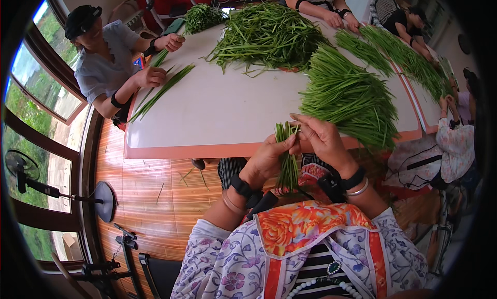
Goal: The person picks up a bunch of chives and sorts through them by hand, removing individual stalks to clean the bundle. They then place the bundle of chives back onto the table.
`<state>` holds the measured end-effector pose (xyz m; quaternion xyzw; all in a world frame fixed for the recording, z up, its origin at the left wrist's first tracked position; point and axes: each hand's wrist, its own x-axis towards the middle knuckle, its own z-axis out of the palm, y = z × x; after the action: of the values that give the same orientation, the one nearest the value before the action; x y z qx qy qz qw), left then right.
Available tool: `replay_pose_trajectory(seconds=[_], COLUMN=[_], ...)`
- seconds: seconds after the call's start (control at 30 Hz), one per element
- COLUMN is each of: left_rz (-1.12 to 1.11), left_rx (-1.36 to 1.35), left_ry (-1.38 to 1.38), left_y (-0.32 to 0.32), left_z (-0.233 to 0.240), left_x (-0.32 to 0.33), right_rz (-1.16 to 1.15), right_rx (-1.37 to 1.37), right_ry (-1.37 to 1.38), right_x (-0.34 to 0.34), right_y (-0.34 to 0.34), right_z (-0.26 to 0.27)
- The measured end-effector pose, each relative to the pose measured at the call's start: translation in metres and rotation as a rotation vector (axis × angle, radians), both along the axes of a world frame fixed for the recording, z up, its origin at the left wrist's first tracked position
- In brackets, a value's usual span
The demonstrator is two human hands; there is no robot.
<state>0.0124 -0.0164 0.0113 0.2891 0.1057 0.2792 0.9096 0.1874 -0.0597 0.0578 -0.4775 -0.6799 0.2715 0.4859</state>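
My left hand [273, 151] is closed around a bunch of long green leaves, which look like garlic chives [288, 172], in front of the table's near edge. The cut ends point up and the lower part hangs over my lap. Beside the top of the bunch is my right hand [324, 139], its fingertips close to the stems and my left fingers. Whether it pinches a stem is hidden. Just beyond my right hand lies a large layered pile of chives [345, 93], partly over the table edge.
A tangled heap of chives [268, 37] covers the far middle of the white table [217, 112]. At the left, a person [112, 54] handles some stems; more chives [407, 58] lie at the right near other people. A fan [23, 169] and metal stand [126, 244] are at the lower left.
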Motion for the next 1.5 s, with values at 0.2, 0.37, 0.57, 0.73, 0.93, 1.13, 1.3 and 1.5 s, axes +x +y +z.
replay_pose_trajectory(seconds=[0.2, 0.37, 0.57, 0.73, 0.93, 1.13, 1.3, 1.5], left_rz=[-0.004, -0.045, -0.128, -0.183, -0.213, -0.155, -0.138, -0.182], left_rx=[0.057, -0.045, -0.191, -0.142, -0.124, -0.08, -0.053, -0.051], left_ry=[-0.067, 0.018, -0.115, -0.131, -0.137, 0.033, 0.117, 0.007], left_y=[0.002, 0.001, 0.003, 0.003, 0.004, 0.0, -0.004, -0.001], left_z=[-0.013, 0.0, -0.018, -0.01, -0.016, -0.002, -0.005, 0.001], left_x=[-0.003, -0.006, -0.004, 0.001, 0.0, -0.004, -0.003, 0.001], right_rz=[-0.122, -0.154, -0.094, -0.098, -0.154, -0.115, -0.043, -0.035], right_rx=[-0.016, 0.223, 0.227, 0.175, 0.185, 0.236, 0.157, 0.027], right_ry=[-0.066, -0.29, -0.408, -0.44, -0.503, -0.524, -0.461, -0.192], right_x=[-0.001, -0.004, -0.006, 0.0, -0.003, -0.006, -0.009, -0.007], right_y=[-0.005, -0.005, -0.004, -0.005, -0.006, -0.008, -0.007, -0.006], right_z=[0.012, 0.014, 0.011, 0.008, 0.008, 0.012, 0.011, 0.019])
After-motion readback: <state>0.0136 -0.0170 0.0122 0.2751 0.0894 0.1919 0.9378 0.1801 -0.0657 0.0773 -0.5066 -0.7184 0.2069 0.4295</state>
